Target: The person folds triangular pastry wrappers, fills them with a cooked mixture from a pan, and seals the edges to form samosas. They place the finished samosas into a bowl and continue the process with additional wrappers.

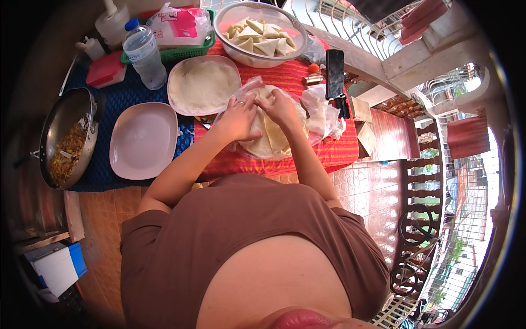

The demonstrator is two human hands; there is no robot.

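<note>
Both hands are over a stack of pale, round pastry wrappers (pixel 273 144) lying on clear plastic. My left hand (pixel 239 119), with a ring on one finger, rests on the left part, thumb spread away from the fingers. Fingers and thumb of my right hand (pixel 280 107) come together on the far part of the top wrapper, close to the left fingertips. A fold or seam runs down the wrapper between the hands. Just beyond the left hand, a plate (pixel 171 92) holds more thin wrappers. Folded triangular pastries (pixel 265 39) fill a large plastic colander bowl (pixel 302 49) at the back.
On the left are a pan (pixel 92 135) of chopped filling, a bare plate (pixel 144 140), a water bottle (pixel 146 57), a pink-lidded container (pixel 106 70) and a green basket (pixel 181 52). A phone (pixel 335 74) stands upright at right beside crumpled plastic (pixel 322 111).
</note>
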